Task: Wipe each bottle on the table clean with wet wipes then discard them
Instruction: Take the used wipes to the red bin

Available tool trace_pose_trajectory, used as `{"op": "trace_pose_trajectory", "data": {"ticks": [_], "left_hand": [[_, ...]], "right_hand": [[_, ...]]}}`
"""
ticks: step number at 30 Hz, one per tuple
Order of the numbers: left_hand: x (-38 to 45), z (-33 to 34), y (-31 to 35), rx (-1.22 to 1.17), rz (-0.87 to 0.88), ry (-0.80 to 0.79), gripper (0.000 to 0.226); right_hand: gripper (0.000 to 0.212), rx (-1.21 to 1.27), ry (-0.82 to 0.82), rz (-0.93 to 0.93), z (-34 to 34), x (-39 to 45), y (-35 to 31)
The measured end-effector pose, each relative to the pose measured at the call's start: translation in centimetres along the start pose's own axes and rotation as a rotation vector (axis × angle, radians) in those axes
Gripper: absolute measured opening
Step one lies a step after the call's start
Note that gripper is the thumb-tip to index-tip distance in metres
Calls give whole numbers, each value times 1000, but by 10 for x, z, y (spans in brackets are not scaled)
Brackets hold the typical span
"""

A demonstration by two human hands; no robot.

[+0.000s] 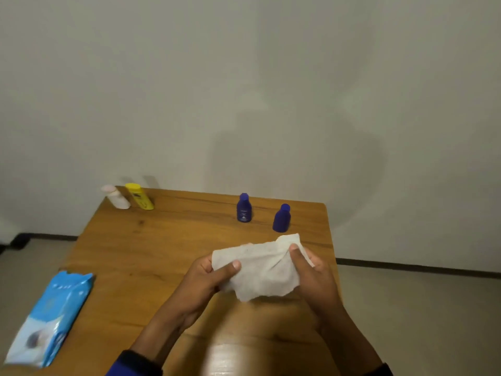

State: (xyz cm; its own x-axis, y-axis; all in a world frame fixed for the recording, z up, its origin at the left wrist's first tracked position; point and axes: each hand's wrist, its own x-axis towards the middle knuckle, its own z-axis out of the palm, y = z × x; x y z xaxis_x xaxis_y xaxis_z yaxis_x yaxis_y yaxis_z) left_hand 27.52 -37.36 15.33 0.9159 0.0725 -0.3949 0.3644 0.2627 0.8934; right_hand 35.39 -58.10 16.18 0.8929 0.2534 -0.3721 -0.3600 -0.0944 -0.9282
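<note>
You face a plain pale plaster wall [244, 77] behind the brown wooden counter [162, 240]; a dark skirting strip [406, 265] meets grey floor [420, 321] right, with a soft shadow on the wall.

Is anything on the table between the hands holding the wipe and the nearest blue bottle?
Nothing visible. Both hands, left and right, pinch the wipe. Only bare table lies between it and the nearest blue bottle just beyond.

Dim warm light, glare patch on table [225, 356] (near edge), soft blur, bowed wide-angle edges
</note>
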Motion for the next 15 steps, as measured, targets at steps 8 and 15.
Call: {"op": "trace_pose_trajectory", "data": {"ticks": [8,15], "left_hand": [[-81,-34,-5,-90,70,195,32],[-133,-82,-23,-136,180,390,39]], "right_hand": [[18,108,-195,-13,49,-43,-2],[23,81,-233,4,101,-71,1]]}}
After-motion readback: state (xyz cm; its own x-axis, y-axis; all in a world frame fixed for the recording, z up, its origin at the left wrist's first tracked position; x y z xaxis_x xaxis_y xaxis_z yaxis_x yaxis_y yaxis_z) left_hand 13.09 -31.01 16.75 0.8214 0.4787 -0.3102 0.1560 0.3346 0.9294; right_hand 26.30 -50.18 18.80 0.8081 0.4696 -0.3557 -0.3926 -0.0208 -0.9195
